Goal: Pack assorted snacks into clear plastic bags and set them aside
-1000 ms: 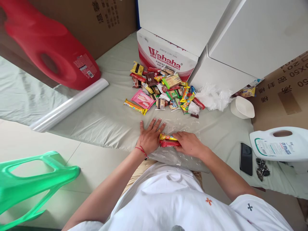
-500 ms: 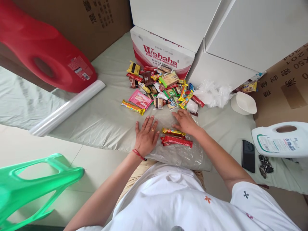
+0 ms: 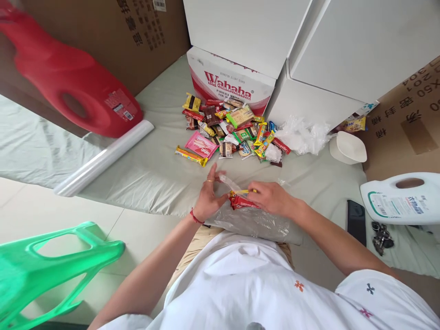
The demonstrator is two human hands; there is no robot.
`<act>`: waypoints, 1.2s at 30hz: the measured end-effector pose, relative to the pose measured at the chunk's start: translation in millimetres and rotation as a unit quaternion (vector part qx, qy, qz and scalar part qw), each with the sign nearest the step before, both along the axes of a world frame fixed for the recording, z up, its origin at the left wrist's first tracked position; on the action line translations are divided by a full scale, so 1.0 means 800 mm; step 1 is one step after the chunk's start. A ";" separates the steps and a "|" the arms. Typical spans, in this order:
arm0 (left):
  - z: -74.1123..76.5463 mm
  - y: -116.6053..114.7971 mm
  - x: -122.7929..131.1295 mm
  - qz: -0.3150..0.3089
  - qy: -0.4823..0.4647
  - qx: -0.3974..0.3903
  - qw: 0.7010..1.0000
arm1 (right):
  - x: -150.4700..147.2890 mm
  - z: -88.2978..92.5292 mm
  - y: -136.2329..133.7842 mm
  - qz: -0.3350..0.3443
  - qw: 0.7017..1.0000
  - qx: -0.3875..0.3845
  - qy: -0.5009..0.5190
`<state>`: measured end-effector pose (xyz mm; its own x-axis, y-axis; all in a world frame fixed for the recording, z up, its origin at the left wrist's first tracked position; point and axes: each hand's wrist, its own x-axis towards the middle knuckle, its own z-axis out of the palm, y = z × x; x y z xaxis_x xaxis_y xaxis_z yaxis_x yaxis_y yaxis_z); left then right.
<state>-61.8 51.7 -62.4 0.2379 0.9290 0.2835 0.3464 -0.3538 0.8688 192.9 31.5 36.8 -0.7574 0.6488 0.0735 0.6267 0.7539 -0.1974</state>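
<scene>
Clear film (image 3: 252,223): one sheet, spread at the near edge; a folded strip is raised beside the left hand (image 3: 209,193), the remainder left unclosed. Red bars (image 3: 242,202) and yellow bar (image 3: 236,193): placed together on the film, between the hands. Left hand: thumb spread from the fingers; whether film is pinched cannot be told. Right hand (image 3: 271,197): fingers closed on the yellow bar's right end. Snack heap (image 3: 240,116): piled far, off the film, in individual wrappers. Wahaha carton (image 3: 220,80): stood behind the heap, contents hidden. White bowl (image 3: 348,149): set at right. Red bottle (image 3: 103,98), left, and white bottle (image 3: 398,201), right: opaque, contents not shown.
</scene>
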 end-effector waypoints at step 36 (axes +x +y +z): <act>0.037 -0.030 0.037 -0.303 0.253 0.127 0.910 | 0.045 -0.043 -0.119 -0.101 0.971 -0.065 0.205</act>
